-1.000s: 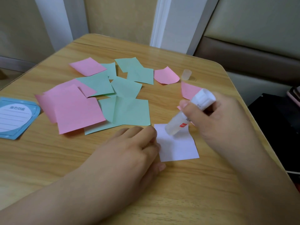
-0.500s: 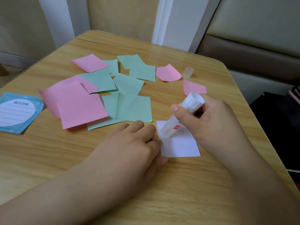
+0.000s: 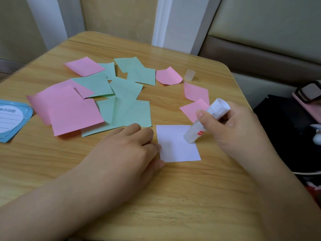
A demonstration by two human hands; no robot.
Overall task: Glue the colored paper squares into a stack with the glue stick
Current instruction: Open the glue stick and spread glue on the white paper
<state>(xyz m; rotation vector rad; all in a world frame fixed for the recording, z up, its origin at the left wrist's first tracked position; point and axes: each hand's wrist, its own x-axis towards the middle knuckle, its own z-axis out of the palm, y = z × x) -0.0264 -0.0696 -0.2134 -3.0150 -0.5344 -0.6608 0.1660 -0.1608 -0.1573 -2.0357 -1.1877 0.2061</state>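
A white paper square (image 3: pixel 175 146) lies flat near the front of the wooden table (image 3: pixel 173 197). My right hand (image 3: pixel 238 129) grips a white glue stick (image 3: pixel 205 122), tilted, with its tip down on the right part of that square. My left hand (image 3: pixel 128 148) rests on the table with its fingertips touching the square's left edge. Several pink squares (image 3: pixel 69 110) and green squares (image 3: pixel 128 112) lie scattered and overlapping behind my hands. Two small pink squares (image 3: pixel 196 93) sit just behind the glue stick.
The glue stick's clear cap (image 3: pixel 189 75) stands at the back right of the table. A blue notepad (image 3: pixel 12 119) lies at the left edge. Right of the table, dark items and a pink phone case (image 3: pixel 309 100) sit on a seat.
The glue stick's tip has slid to the right across the white square, toward its right edge. My left hand has stayed on the square's left edge.
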